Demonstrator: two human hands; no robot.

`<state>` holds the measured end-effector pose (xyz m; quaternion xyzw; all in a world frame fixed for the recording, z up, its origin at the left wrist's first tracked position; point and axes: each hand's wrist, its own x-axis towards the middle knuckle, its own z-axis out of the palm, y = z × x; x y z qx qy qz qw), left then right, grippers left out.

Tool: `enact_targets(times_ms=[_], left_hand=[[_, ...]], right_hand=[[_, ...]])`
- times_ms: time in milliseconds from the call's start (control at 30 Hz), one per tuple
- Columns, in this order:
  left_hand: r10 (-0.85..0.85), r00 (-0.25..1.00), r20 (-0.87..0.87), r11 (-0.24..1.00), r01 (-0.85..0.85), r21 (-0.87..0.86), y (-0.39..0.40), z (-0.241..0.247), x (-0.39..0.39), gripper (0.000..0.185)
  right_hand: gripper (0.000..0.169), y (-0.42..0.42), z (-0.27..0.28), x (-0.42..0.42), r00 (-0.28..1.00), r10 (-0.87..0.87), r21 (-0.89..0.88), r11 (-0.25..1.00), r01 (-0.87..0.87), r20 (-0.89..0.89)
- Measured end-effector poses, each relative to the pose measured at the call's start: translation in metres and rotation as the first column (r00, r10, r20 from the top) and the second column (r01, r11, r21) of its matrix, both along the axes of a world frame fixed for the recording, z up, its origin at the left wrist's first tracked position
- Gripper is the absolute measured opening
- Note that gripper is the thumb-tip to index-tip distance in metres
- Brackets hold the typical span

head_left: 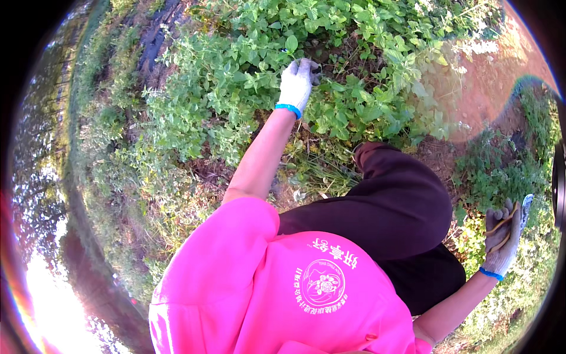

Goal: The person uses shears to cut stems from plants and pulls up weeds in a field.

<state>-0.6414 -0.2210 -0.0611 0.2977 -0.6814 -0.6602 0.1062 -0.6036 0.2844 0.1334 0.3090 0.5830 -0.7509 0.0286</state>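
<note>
My left hand [297, 84] wears a white knitted glove with a blue cuff and reaches in among leafy green plants [252, 57]. Its fingers bend down beside a small gap in the foliage, and whether they grip a stem is hidden. Off to the right side, my right hand [503, 239], in a matching glove with a grey palm, holds a hand tool with tan handles [502, 228], apparently pruning shears. A shiny bluish strip [526, 211] shows along the outer side of that hand; I cannot tell whether it belongs to the tool.
My bent leg [398, 199] in dark trousers lies between my two hands. Bare reddish soil [482, 88] stretches along the upper right. Dry grass and weeds [177, 212] cover ground on the left, near a strip of dark sheeting [154, 40]. Low bushes [499, 172] grow beyond my right hand.
</note>
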Motion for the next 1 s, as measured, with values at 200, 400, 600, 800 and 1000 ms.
enact_targets(times_ms=[200,400,600,800,1000], left_hand=[[0.088,0.991,-0.097,0.995,-0.092,-0.040,0.008,0.043,0.005,0.027],[-0.058,0.948,-0.314,0.984,0.001,-0.179,-0.042,0.159,0.006,0.029],[-0.210,0.954,0.216,0.900,0.275,-0.339,-0.040,0.153,0.016,0.030],[-0.291,0.919,0.267,0.944,0.321,-0.076,-0.022,-0.001,-0.083,0.027],[-0.395,0.543,0.741,0.183,0.837,-0.515,-0.041,-0.148,-0.121,0.041]], right_hand=[[0.040,0.001,0.000,-0.002,1.000,-0.002,-0.047,0.999,0.001,-0.014],[0.037,0.005,-0.005,-0.007,0.998,0.042,-0.085,0.995,-0.046,-0.044],[0.037,-0.003,-0.001,-0.006,0.993,0.076,-0.089,0.992,-0.084,-0.090],[0.034,0.013,-0.003,-0.001,0.991,0.100,-0.146,0.983,-0.112,-0.088],[0.033,0.016,0.000,0.002,0.995,0.019,-0.130,0.991,-0.032,-0.097]])
